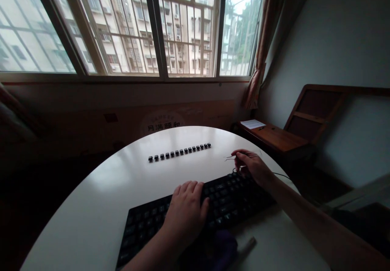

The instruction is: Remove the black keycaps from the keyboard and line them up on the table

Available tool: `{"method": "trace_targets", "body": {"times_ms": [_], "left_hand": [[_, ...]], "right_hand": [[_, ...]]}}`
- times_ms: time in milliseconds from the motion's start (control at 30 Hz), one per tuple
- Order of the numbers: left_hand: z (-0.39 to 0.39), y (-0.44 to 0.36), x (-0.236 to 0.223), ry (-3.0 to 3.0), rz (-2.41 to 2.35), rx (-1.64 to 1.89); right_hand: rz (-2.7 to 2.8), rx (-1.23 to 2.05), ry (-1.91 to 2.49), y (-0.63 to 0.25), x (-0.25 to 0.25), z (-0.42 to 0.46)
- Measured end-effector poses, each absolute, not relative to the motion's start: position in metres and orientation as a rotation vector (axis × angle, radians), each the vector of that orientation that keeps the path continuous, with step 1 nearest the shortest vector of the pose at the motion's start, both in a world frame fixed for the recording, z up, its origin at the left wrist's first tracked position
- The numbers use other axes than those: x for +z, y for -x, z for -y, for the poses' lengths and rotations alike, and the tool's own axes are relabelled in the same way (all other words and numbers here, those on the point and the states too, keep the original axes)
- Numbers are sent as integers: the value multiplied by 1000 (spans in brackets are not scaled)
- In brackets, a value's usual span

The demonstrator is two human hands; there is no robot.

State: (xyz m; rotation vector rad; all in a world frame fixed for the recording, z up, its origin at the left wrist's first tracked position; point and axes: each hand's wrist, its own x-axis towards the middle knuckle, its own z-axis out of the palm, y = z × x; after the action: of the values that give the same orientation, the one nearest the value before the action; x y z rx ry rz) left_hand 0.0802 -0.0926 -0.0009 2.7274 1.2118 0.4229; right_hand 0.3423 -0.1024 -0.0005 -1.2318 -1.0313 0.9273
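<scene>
A black keyboard (224,200) lies at a slant on the round white table. My left hand (187,206) rests palm down across its middle, fingers stretched to the far edge and thumb apart. Above the keyboard's far right end, my right hand (246,163) is closed on a thin wire keycap puller (228,158), whose two bent prongs point left over the table. Beyond the keyboard, several black keycaps (181,152) stand in a slanting row, spaced apart and touched by neither hand. My left hand and forearm hide part of the keys.
The white table (100,206) has a curved far edge. Near its front lie a dark purple cloth-like thing (225,242) and a blurred grey strip (248,246). A cable (282,175) runs off to the right. Behind are a wooden bench (280,137) with paper, and barred windows.
</scene>
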Motion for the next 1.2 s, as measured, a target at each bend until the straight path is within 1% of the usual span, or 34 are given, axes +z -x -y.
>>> {"method": "trace_targets", "body": {"times_ms": [267, 733, 800, 1033, 1100, 1200], "left_hand": [[90, -80, -3, -2737, -1187, 407], [90, -80, -4, -2736, -1180, 415], [90, -80, -5, -2738, -1175, 425], [90, -81, -3, -2734, -1163, 436], [89, -81, -4, -2737, -1163, 441], [89, -80, -6, -2741, -1165, 452]], "right_hand": [[1065, 887, 1312, -338, -22, 101], [1160, 813, 1591, -342, -21, 85], [1250, 748, 1605, -341, -20, 87], [1558, 360, 1597, -329, -21, 106], [1558, 336, 1601, -327, -23, 109], [1401, 445, 1529, -329, -26, 107]]}}
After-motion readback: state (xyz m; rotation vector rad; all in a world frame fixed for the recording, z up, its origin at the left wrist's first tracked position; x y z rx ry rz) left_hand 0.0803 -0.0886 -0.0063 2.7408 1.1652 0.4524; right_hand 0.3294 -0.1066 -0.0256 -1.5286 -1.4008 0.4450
